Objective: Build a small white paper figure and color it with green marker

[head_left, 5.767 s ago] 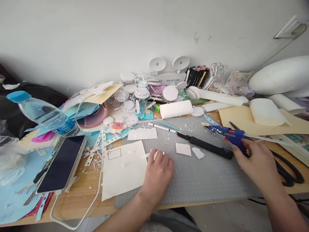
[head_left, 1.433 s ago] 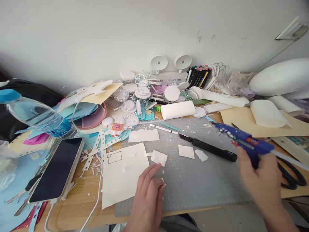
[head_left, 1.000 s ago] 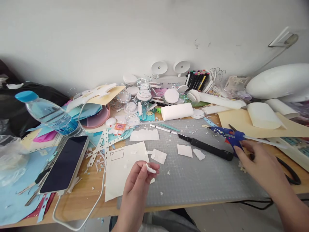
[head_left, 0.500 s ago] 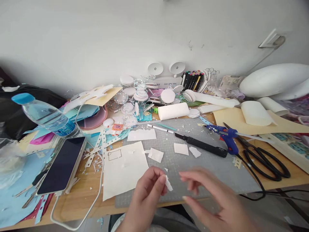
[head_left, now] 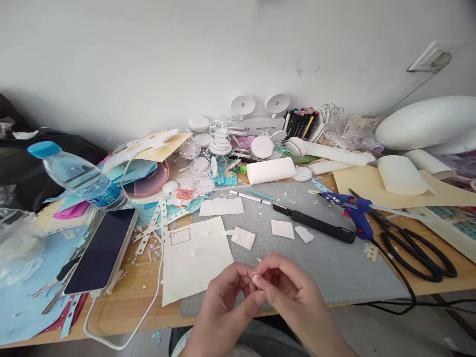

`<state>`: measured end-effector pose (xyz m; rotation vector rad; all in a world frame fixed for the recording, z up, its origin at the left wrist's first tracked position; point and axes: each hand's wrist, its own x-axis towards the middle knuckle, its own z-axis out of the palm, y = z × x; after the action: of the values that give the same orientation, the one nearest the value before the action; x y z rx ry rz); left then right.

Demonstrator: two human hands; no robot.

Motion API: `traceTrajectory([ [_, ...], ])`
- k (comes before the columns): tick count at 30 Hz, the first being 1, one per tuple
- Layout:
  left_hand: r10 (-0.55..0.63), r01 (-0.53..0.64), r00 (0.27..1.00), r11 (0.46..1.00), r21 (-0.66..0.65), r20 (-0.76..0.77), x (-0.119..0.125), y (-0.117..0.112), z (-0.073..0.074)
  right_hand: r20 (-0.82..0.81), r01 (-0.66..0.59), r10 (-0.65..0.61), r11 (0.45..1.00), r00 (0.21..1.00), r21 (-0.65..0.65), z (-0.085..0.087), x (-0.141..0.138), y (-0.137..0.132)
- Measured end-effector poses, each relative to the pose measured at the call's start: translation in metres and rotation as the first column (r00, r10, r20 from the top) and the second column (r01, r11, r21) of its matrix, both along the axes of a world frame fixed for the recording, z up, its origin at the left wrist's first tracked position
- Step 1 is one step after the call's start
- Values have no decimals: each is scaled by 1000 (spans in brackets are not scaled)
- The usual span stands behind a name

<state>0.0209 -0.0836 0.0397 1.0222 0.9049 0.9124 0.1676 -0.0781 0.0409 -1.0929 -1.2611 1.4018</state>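
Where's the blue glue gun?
In the head view, the blue glue gun lies on the right, beside the handle end of the black cutter and the black scissors.

Soft, diffuse light leaves the wall [head_left: 167, 59] pale grey and shadows faint, with the left hand [head_left: 228, 302] and right hand [head_left: 292, 292] fairly sharp, while wide-angle distortion stretches the bottle [head_left: 84, 176] leftward.

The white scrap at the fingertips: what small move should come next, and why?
Perhaps ease the right hand back slightly to expose the white scrap: the right fingertips meet those of the left hand there, and only a sliver shows.
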Motion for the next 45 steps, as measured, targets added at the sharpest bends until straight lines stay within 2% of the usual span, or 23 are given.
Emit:
traceTrajectory([
  [5,26,-20,998,995,94,-62,3,-1,-6,-255,-4,-61,969,965,-247,2,-9,-1],
  [8,62,-43,991,987,155,-117,3,0,-8,-328,-18,-85,954,941,-298,-3,-8,-2],
  [11,101,-61,979,974,219,-177,-1,2,-5,-312,19,-114,957,943,-290,-10,-2,-3],
  [14,84,-1,956,959,284,-281,-5,6,0,-242,5,-56,979,969,-206,-16,8,-5],
  [18,-39,202,906,915,349,-422,-10,12,8,-22,-103,101,988,995,-111,-15,19,-4],
  [22,-114,343,827,878,334,-550,-11,16,17,234,-159,180,981,955,-108,-7,26,1],
  [25,-139,389,777,873,295,-614,-12,20,23,333,-155,174,984,927,-84,-5,31,6],
  [28,-109,361,793,877,317,-599,-13,25,25,362,-146,156,988,919,-56,-5,37,9],
  [33,29,130,894,938,322,-447,-20,37,20,312,-9,18,999,950,-31,-5,51,14],
  [35,80,58,900,952,299,-429,-24,42,18,295,26,-18,999,955,-24,-5,56,15],
  [37,100,45,889,952,303,-447,-29,47,18,286,46,-41,999,957,-12,-5,60,17],
  [39,83,92,886,933,349,-457,-33,52,19,285,57,-53,998,957,-6,-6,63,17],
  [42,58,212,863,860,464,-502,-34,62,20,296,76,-68,997,953,-15,-8,64,17],
  [43,62,261,834,830,492,-548,-33,66,20,298,86,-78,996,951,-12,-8,64,18],
  [45,85,386,729,769,510,-679,-29,76,17,309,106,-103,994,945,6,-8,64,18],
])
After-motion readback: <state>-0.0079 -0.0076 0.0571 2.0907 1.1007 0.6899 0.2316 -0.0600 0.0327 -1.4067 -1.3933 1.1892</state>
